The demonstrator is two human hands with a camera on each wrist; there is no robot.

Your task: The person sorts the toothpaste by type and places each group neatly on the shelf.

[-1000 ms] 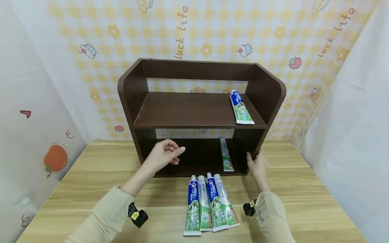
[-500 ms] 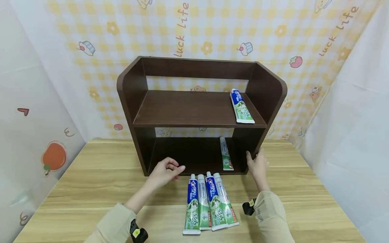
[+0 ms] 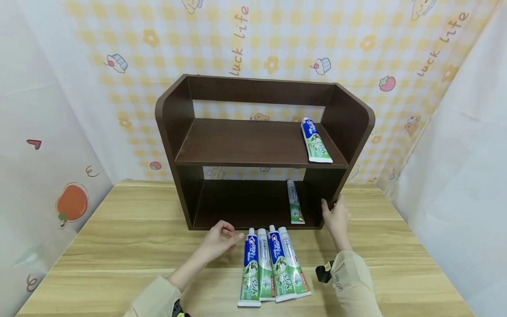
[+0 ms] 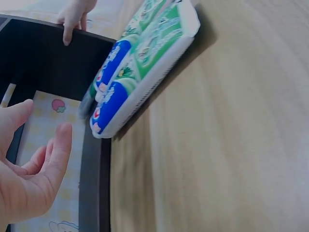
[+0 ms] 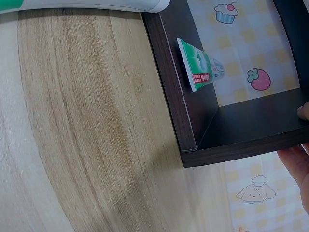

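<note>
My left hand (image 3: 218, 242) hovers just left of the toothpaste tubes at the shelf's front, fingers loosely bent and thumb apart from them, holding nothing. Nearest to it lies a blue-green toothpaste tube (image 3: 250, 270); a white-green tube (image 3: 266, 266), another blue-green tube (image 3: 280, 264) and another white-green tube (image 3: 294, 264) lie beside it, caps toward the shelf. With thumb inside and fingers outside, my right hand (image 3: 336, 218) grips the right side panel of the dark brown shelf (image 3: 261, 165). In the right wrist view the thumb and fingers straddle that panel (image 5: 260, 152).
One blue-green tube (image 3: 316, 141) rests on the upper board at the right. A white-green tube (image 3: 295, 202) lies on the lower board, also at the right. The shelf stands on a wooden table (image 3: 130, 246) before a checked wall covering (image 3: 273, 44).
My left hand has come down and toward me, from the front of the lower compartment to beside the leftmost tube. The right hand keeps its grip on the side panel.
</note>
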